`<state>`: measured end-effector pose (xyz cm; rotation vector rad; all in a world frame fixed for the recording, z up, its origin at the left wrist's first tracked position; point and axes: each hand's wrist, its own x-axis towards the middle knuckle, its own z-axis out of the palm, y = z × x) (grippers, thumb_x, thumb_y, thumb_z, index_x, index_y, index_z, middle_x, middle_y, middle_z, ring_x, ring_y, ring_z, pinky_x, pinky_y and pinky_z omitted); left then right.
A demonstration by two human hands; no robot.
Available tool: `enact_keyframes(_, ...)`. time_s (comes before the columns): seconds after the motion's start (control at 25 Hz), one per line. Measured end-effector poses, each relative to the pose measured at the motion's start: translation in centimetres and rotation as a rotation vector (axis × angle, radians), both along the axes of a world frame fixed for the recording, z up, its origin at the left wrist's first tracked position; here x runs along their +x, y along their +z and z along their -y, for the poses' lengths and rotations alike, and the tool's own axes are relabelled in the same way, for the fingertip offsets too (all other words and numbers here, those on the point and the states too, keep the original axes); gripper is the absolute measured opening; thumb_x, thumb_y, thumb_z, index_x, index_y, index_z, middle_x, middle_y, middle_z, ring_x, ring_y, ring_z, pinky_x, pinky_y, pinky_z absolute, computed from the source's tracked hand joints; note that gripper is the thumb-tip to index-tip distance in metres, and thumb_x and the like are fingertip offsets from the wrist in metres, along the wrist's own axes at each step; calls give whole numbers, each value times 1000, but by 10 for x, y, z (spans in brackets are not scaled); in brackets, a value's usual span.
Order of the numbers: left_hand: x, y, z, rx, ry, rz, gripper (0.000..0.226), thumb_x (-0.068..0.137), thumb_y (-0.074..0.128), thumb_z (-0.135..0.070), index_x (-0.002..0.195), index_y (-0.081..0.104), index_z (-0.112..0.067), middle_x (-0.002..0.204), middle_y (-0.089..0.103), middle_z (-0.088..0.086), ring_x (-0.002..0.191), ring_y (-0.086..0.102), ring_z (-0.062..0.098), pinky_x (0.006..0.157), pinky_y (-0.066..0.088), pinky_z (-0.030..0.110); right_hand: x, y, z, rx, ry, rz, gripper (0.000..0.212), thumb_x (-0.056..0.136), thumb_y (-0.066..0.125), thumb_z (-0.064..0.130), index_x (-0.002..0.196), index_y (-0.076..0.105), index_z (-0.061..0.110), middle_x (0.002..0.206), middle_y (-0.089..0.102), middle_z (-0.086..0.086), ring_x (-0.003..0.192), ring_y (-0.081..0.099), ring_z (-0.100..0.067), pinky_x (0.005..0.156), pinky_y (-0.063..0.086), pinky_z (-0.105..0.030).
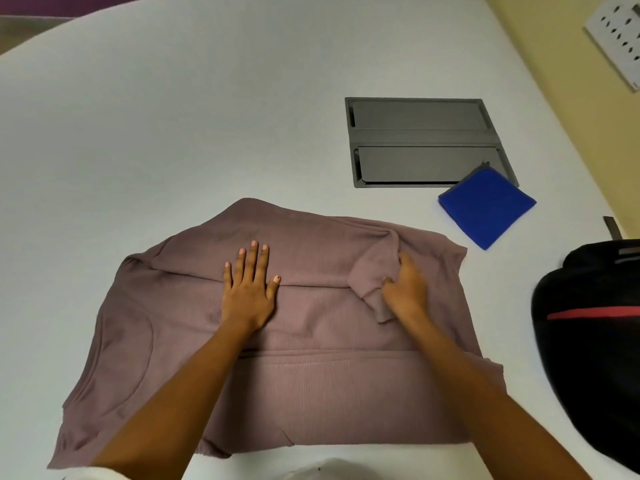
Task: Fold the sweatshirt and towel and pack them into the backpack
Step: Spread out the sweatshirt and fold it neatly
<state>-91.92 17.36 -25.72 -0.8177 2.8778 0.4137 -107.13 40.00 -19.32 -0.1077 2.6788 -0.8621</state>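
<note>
Partly cropped backpack (588,323), cuff (370,275) partly hiding right hand (407,289)

Mauve sweatshirt (311,393), blue towel (486,207), black backpack (588,358)
Sweatshirt flat, partly folded; towel a folded square beyond it; backpack at right edge.

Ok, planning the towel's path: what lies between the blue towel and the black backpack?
Only bare white table lies between the blue towel and the black backpack, seen in the head view.

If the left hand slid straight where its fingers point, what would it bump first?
Nothing solid, it seems: the left hand would cross more sweatshirt, then bare table. The hatch lies off to the right.
</note>
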Motion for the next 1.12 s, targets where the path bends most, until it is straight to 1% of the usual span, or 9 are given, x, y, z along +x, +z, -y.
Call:
enact_keyframes(0.08, 0, -1, 1, 1, -1, -5, 72, 87, -8, -59, 150, -14, -24, 157, -21, -1, 143, -21, 20, 116, -16, 42, -23, 4, -22, 98, 10, 28, 49, 93, 56, 10, 141, 41, 7, 135, 50, -19, 119, 51, -36, 99, 44, -42)
enact_keyframes(0.2, 0, -1, 0, -11, -8, 5, 72, 86, -9, -60, 149, -16, -25, 156, -22, -1, 143, -23, 20, 115, -16, 42, -57, 14, -59, 291, -20, -71, 42, 92, 52, -2, 132, 52, 12, 121, 60, -19, 105, 59, -37, 88, 49, -43)
enact_keyframes(0.4, -2, 3, 0, -2, -7, 20, 72, 89, -5, -60, 150, -13, -23, 158, -18, 1, 145, -18, 22, 116, -13, 42, -91, 7, -75, 295, 120, -277, 27, 88, 64, 3, 114, 62, 7, 106, 66, -17, 96, 60, -35, 92, 43, -44)
enact_keyframes(0.52, -11, 17, 1, 30, 52, -85, 61, 101, 25, -47, 152, 17, -16, 159, 14, 7, 146, 14, 29, 117, 8, 44, -93, -6, -70, 309, 184, -490, 28, 86, 62, -4, 113, 62, 5, 104, 64, -19, 94, 58, -36, 89, 41, -44)
enact_keyframes(0.6, -21, 27, 8, 31, 102, -236, 48, 100, 41, -34, 140, 42, -10, 147, 40, 12, 130, 40, 32, 110, 27, 44, -92, -10, -67, 311, 175, -561, 31, 85, 61, -9, 114, 61, 4, 106, 61, -21, 96, 55, -38, 89, 40, -46)
enact_keyframes(0.8, -65, 37, 44, -61, 35, -312, 36, 91, 55, -8, 126, 54, -2, 133, 52, 19, 118, 50, 39, 96, 39, 48, -98, -13, -56, 327, 205, -291, 46, 88, 61, 1, 131, 51, 16, 131, 47, -15, 120, 41, -35, 103, 35, -46)
enact_keyframes(0.88, -86, 39, 64, -98, 11, -289, 38, 92, 50, -4, 130, 54, -4, 137, 51, 16, 127, 44, 38, 102, 34, 49, -98, -16, -57, 244, 333, -312, 45, 90, 57, 3, 131, 50, 18, 135, 47, -10, 124, 41, -33, 104, 36, -47)
enact_keyframes(1.04, -109, 31, 101, -84, 37, -132, 36, 99, 40, -11, 134, 51, -14, 144, 46, 8, 141, 24, 32, 112, 16, 48, -105, -26, -56, 131, 371, -215, 34, 100, 42, 31, 129, 48, 14, 130, 53, -10, 117, 51, -28, 103, 41, -44)
enact_keyframes(1.12, -111, 30, 111, -61, 33, -77, 30, 98, 41, -10, 124, 56, -13, 134, 53, 10, 134, 34, 33, 110, 16, 47, -111, -31, -58, 163, 339, -178, 37, 100, 39, 38, 126, 49, 13, 126, 55, -11, 113, 52, -28, 100, 42, -44)
